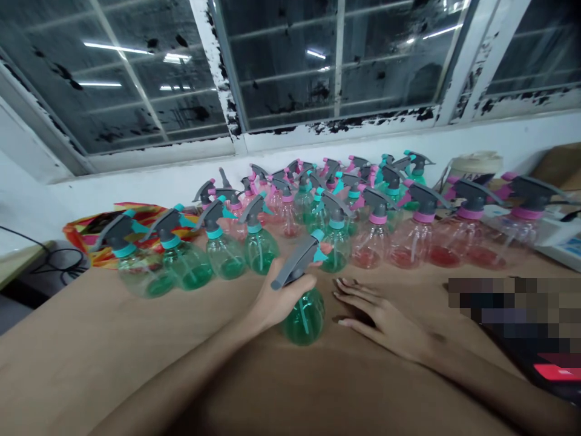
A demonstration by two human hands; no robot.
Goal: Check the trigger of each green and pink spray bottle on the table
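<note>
My left hand (276, 300) is closed around the neck of a green spray bottle (305, 321) with a grey and teal trigger head. The bottle is upright, in front of the rows of other bottles. Just right of it, my right hand (379, 318) rests low over the table with its fingers stretched out, touching no bottle. Behind my hands stands a front row of spray bottles: green ones with teal collars, such as the green bottle (227, 260) to the left, and pink ones with pink collars, such as the pink bottle (411, 245) to the right.
More pink and green bottles crowd behind the front row, against the wall. A bright orange patterned bag (97, 257) lies at the left. At the right are a white device (560, 239), a white tub (476, 163) and a cardboard box (560, 166). Barred windows rise behind the wooden table (109, 357).
</note>
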